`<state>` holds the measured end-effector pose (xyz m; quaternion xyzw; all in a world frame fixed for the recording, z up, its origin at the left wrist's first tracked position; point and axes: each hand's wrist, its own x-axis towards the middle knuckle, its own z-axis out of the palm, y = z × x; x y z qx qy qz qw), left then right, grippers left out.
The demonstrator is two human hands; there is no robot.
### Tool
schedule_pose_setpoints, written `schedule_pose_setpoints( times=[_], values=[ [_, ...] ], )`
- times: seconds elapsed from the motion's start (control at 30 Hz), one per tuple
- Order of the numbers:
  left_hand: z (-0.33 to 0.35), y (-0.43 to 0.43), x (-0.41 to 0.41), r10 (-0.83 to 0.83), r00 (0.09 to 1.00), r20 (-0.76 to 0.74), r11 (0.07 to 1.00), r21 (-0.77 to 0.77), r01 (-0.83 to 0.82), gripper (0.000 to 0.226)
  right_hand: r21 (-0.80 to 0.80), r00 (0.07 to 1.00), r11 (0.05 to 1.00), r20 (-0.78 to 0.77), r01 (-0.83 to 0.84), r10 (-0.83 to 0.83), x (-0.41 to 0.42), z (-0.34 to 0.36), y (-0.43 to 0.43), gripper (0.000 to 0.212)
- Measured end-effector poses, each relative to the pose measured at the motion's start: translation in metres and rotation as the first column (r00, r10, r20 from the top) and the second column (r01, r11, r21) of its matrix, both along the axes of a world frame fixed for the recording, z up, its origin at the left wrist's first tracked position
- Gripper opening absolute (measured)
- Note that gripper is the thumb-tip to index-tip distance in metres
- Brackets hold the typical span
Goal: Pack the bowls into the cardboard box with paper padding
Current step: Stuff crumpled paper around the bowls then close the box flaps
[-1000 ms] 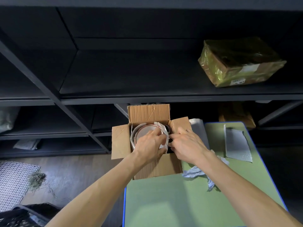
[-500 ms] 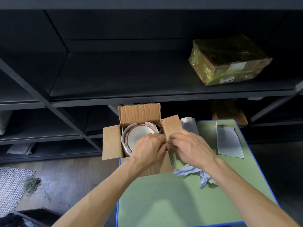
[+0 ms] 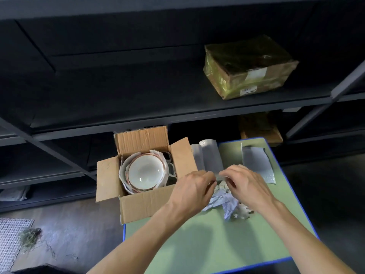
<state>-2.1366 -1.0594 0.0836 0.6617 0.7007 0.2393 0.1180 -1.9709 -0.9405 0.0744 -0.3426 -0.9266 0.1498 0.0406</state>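
An open cardboard box (image 3: pixel 142 202) stands at the near left corner of the green table (image 3: pixel 207 240), partly over its edge. Inside lie stacked white bowls (image 3: pixel 145 172) with reddish rims, with white paper (image 3: pixel 122 171) round them. Both hands are outside the box, to its right, above a heap of crumpled pale paper (image 3: pixel 227 204). My left hand (image 3: pixel 192 191) and my right hand (image 3: pixel 246 184) meet at the fingertips and pinch a small piece of that paper between them.
Two sheets of bubble wrap (image 3: pixel 257 165) lie at the table's far end. Dark metal shelving stands behind, with a taped brown parcel (image 3: pixel 248 68) on one shelf and another box (image 3: pixel 260 127) below. A mesh mat (image 3: pixel 11 240) lies on the floor at left.
Both hands have come out of the box and moved right to the crumpled paper on the table. The bowl inside the box is now uncovered.
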Motion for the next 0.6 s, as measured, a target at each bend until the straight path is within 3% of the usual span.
schedule_pose_setpoints(
  times=[0.17, 0.27, 0.37, 0.5, 0.6],
  values=[
    [-0.017, 0.047, 0.035, -0.087, 0.995, -0.039, 0.992, -0.096, 0.083, 0.015, -0.037, 0.971, 0.989, 0.2, 0.142, -0.132, 0.044, -0.021, 0.036, 0.025],
    [-0.03, 0.073, 0.05, -0.094, 0.992, -0.083, 0.977, -0.202, 0.076, 0.024, -0.051, 0.954, 0.98, 0.243, 0.193, -0.175, 0.06, -0.038, 0.058, 0.032],
    [-0.044, 0.087, 0.058, -0.084, 0.993, -0.088, 0.957, -0.286, 0.055, 0.026, -0.112, 0.951, 0.975, 0.268, 0.191, -0.155, 0.06, -0.054, 0.081, 0.041],
    [-0.057, 0.089, 0.062, -0.043, 0.996, -0.077, 0.941, -0.337, 0.015, 0.027, -0.186, 0.933, 0.966, 0.342, 0.181, -0.109, 0.041, -0.074, 0.104, 0.035],
    [-0.063, 0.087, 0.058, -0.011, 0.999, -0.045, 0.928, -0.371, -0.006, 0.029, -0.154, 0.918, 0.975, 0.386, 0.162, -0.092, 0.031, -0.088, 0.11, 0.03]
  ],
)
